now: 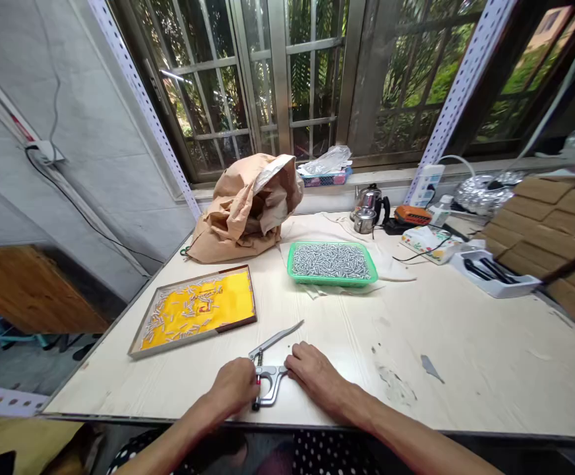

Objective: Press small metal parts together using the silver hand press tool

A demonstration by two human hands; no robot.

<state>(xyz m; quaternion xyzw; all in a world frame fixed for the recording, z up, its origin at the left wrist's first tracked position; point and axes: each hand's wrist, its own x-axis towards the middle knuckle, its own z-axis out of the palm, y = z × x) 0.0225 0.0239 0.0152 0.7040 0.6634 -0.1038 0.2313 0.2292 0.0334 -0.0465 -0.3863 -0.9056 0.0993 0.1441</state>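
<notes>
A small metal hand press [269, 375] with a long lever pointing up and right lies near the table's front edge. My left hand [235, 386] is curled against its left side, fingers closed by the tool's red part. My right hand [314, 371] rests on the table with its fingertips touching the tool's right end; what they pinch, if anything, is hidden. A yellow-lined tray [196, 308] with several small metal pieces lies to the left. Behind it to the right is a green basket [332, 262] full of the same pieces.
A crumpled brown paper bag [248, 208] sits at the back by the window. A kettle [368, 208], an orange device [413, 214], a white tray of dark tools [495, 274] and stacked cardboard [554, 224] crowd the right back. Table edge runs just below my hands.
</notes>
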